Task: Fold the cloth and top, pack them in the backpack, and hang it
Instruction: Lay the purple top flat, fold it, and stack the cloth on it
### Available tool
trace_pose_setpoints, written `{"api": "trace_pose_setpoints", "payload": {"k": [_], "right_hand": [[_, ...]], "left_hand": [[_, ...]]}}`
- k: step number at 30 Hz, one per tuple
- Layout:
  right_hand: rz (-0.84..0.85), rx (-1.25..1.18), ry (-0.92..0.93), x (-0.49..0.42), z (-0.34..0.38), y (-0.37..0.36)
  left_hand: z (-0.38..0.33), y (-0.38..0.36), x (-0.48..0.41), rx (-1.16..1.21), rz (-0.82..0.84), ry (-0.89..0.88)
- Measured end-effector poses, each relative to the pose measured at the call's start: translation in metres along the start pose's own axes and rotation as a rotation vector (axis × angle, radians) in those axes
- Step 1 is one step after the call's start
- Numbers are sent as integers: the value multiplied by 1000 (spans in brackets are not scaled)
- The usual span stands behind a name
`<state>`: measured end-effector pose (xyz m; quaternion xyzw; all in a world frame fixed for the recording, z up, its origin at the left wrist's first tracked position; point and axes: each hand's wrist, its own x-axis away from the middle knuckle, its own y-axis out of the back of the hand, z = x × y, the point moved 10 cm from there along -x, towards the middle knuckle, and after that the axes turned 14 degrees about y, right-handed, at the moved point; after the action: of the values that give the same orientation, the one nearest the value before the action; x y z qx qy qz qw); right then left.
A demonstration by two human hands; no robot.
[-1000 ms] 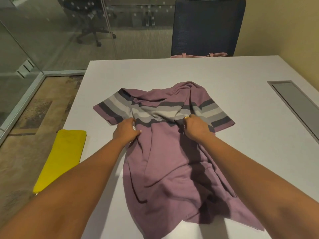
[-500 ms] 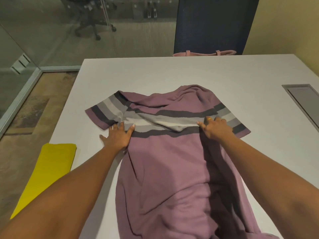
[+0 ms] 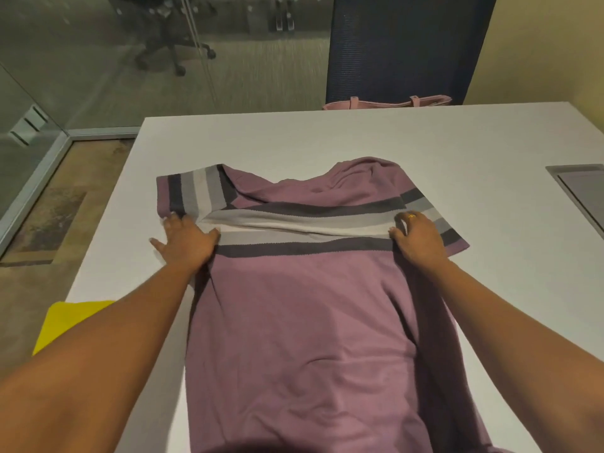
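on the white worktop (image 3: 327, 135) we see the purple top (image 3: 304, 322) spread out front down the middle, its hem running off the near edge of the view and its grey, white and dark striped band lying across the far part. its left sleeve is laid out flat to the far left, while the collar area is rumpled and folded over beyond the stripes.

our hands are well apart, one at each end of the striped band. the left hand (image 3: 188, 241) lies flat with fingers spread, pressing the top where the left sleeve meets the body, its thumb out on bare worktop. the right hand (image 3: 420, 238), wearing a ring, rests on the right end of the band with fingers lightly bent; we see no pinch.

a folded yellow cloth (image 3: 68, 322) lies at the near left edge, partly hidden by the left forearm. beyond the far edge, a pink bag (image 3: 385, 104) shows only its top against a dark blue chair (image 3: 402, 47). a grey panel (image 3: 581, 191) is set into the worktop at the right.
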<state>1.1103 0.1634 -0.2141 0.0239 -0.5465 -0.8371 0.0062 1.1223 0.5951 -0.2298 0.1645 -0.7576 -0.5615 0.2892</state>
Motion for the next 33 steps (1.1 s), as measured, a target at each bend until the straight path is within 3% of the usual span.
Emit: {"api": "trace_pose_setpoints", "payload": {"k": [3, 7, 11, 14, 16, 20, 22, 26, 30, 33], "right_hand": [[-117, 50, -149, 13, -15, 19], [76, -50, -376, 21, -46, 4], [202, -212, -375, 9, -45, -10], [297, -259, -434, -1, -45, -11], [253, -268, -453, -11, -45, -2], [-208, -220, -308, -37, -30, 47], [-313, -325, -215, -42, -9, 51], [-287, -285, 11, -35, 38, 34], [-177, -108, 233, 1, 71, -1], [-10, -22, 316, 34, 75, -32]], "left_hand": [[-27, -7, 42, 28, -127, -212], [-55, -41, 96, -30, -46, -386], [-54, -75, 115, -112, 87, -377], [-51, -81, 110, -153, 91, -363], [-52, -80, 104, -166, 94, -360], [-63, -79, 73, -184, 157, -339], [-73, -77, 51, -200, 234, -309], [-92, -70, 34, -152, 324, -275], [-91, -65, 91, 4, 196, -341], [-64, -69, 148, -10, 81, -368]]}}
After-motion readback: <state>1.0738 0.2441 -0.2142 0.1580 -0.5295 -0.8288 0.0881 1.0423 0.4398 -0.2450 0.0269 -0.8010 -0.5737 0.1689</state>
